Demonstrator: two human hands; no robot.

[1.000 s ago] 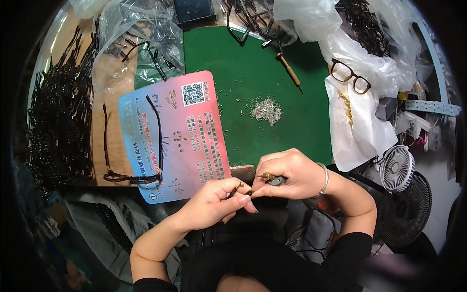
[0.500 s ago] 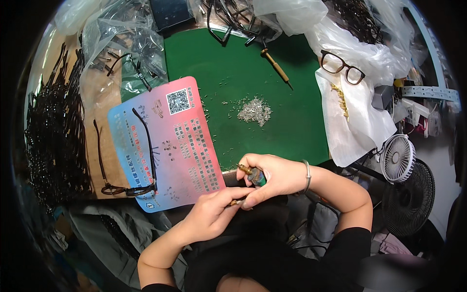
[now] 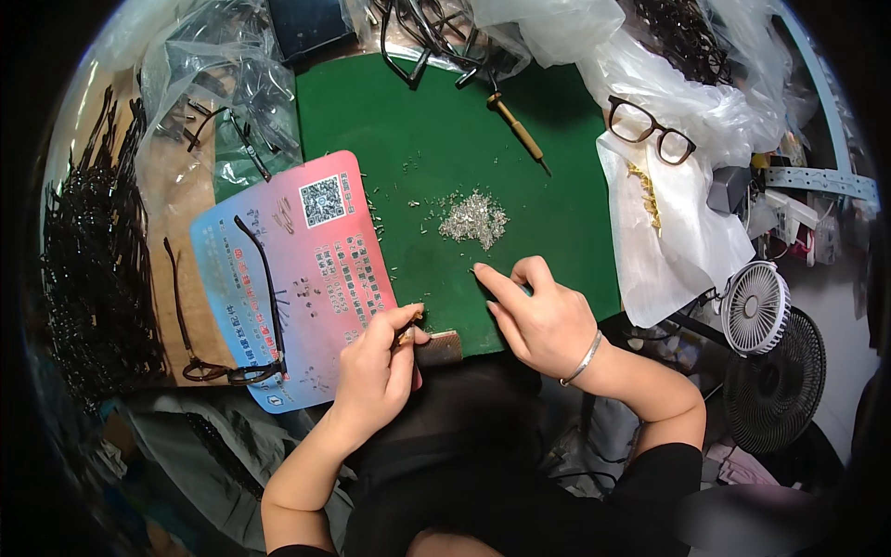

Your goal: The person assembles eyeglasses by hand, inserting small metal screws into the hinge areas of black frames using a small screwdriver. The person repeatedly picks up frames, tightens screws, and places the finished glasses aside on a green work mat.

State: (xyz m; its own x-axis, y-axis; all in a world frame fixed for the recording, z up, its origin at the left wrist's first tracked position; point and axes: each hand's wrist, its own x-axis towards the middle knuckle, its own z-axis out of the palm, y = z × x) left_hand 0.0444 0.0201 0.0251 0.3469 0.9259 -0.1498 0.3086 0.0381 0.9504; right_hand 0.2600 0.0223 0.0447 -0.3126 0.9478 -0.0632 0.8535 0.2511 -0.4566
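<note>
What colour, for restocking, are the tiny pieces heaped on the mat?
The pieces look silvery; head view.

Tiny, loose silver-coloured metal pieces (image 3: 473,220): heaped just above frame centre, strays scattered around. Small gold-coloured metal part (image 3: 406,338): partly hidden, held in left-hand fingers (image 3: 386,327), below and left of centre.

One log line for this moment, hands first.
left hand: pinching small part | right hand: over green mat, near metal bits | screwdriver: lying on mat
</note>
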